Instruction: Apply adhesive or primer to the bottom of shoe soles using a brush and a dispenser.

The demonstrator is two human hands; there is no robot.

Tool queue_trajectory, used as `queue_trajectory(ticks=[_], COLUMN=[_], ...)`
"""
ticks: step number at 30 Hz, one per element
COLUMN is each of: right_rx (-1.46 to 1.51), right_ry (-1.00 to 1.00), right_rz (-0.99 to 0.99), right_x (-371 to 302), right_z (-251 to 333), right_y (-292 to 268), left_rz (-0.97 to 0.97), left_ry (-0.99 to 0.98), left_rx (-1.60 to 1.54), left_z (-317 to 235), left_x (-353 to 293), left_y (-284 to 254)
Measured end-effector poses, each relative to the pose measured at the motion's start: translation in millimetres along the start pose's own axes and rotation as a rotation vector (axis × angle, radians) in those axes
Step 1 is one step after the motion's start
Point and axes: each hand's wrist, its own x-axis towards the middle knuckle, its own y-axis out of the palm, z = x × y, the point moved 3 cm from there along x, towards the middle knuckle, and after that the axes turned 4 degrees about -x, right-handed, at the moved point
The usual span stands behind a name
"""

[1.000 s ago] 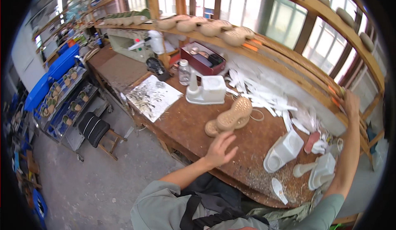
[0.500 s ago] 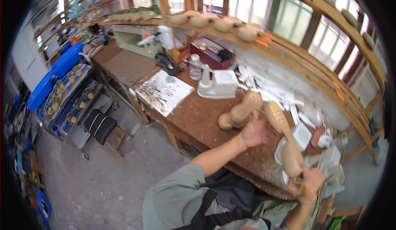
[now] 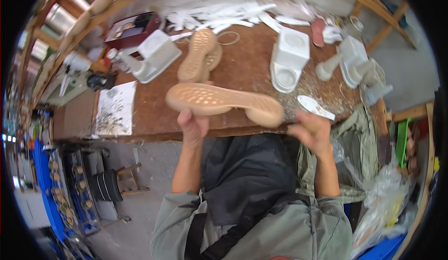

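Observation:
A tan shoe sole (image 3: 224, 100) is held out sideways over the table's front edge, its textured face showing and its heel end toward the right. My left hand (image 3: 193, 122) grips it near the broad toe end, thumb in front. Just off the heel end is my right hand (image 3: 313, 131), fingers curled and blurred; what they hold, if anything, I cannot make out. Behind the held sole, more tan soles (image 3: 200, 54) lie stacked on the brown table (image 3: 247, 64). A small white oval piece with a handle-like end (image 3: 315, 107) lies near my right hand.
White plastic dispensers stand at the left (image 3: 158, 57), centre right (image 3: 290, 57) and far right (image 3: 352, 57). White strips (image 3: 219, 15) lie along the back. A stained white sheet (image 3: 115, 108) rests on the left. A stool (image 3: 106, 185) and a shoe rack (image 3: 70, 185) stand lower left.
My view has turned rightward and down over the table. The sole has swung from upright at my right to level before me; my left hand now grips it, and my right hand is off it.

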Motion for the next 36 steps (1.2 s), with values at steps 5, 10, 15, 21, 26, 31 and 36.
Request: queue_trajectory(ticks=[5,10,15,21,26,31,36], right_rx=[0.804,0.779,0.387,0.169,0.149,0.138,0.301], right_ry=[1.113,1.001,0.843,0.734,0.725,0.695,0.885], right_rz=[-0.409,-0.309,-0.167,-0.095,-0.082,-0.085,-0.093], right_x=[-15.8,-2.4,6.2,18.7,18.2,16.7,13.3], right_z=[-79.4,-96.0,-105.5,-101.8,-106.3,-108.1,-111.0], right_y=[16.9,41.6,48.3,57.1,59.7,64.6,67.5], left_rz=[0.185,0.276,0.299,0.299,0.645,0.663,0.857], left_ry=[0.441,0.401,0.32,0.029,-0.112,-0.028,-0.377], left_rx=[0.804,1.037,1.094,1.044,1.322,1.761,1.9], left_z=[22.9,58.1,63.8,66.1,70.2,76.6,83.2], left_x=[-12.6,-25.5,-24.2,-33.0,-36.8,-50.7,-59.9], left_y=[14.3,6.2,15.5,19.8,20.8,19.6,7.5])
